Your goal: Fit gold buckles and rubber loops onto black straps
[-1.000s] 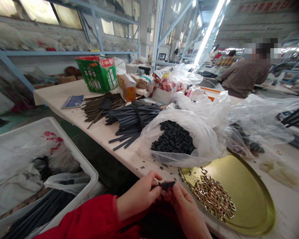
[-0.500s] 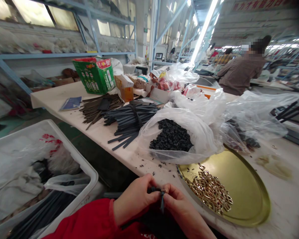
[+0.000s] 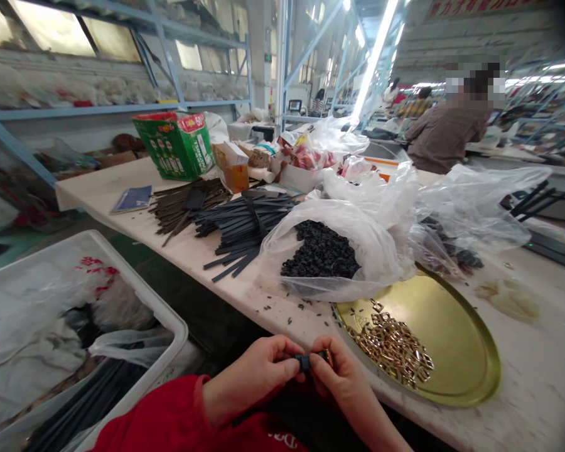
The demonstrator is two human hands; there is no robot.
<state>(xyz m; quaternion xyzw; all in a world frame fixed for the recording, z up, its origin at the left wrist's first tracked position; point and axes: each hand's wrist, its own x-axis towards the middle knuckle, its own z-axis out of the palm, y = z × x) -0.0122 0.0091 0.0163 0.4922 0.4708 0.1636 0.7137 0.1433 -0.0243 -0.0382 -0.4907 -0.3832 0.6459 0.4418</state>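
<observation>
In the head view my left hand (image 3: 258,371) and my right hand (image 3: 341,375) meet low in the middle, near the table's front edge. Between their fingertips is a black strap (image 3: 303,362), pinched from both sides. A bit of gold metal, seemingly a buckle (image 3: 327,356), peeks out at my right fingers and is mostly hidden by them. Right of my hands, a pile of gold buckles (image 3: 395,348) lies on a round gold tray (image 3: 471,351). Beyond my hands, an open plastic bag (image 3: 381,251) holds small black loops (image 3: 320,251).
Black straps (image 3: 245,223) and brown straps (image 3: 183,204) lie on the table (image 3: 98,188), with a green box (image 3: 172,147) behind. At left, a white bin (image 3: 181,329) contains plastic bags and long black strips (image 3: 89,402). A person (image 3: 447,135) sits at the far right.
My hands have shifted slightly. The strap end that hung down between them is now folded up and held flat between the fingertips. The gold buckle has moved right, behind my right fingers.
</observation>
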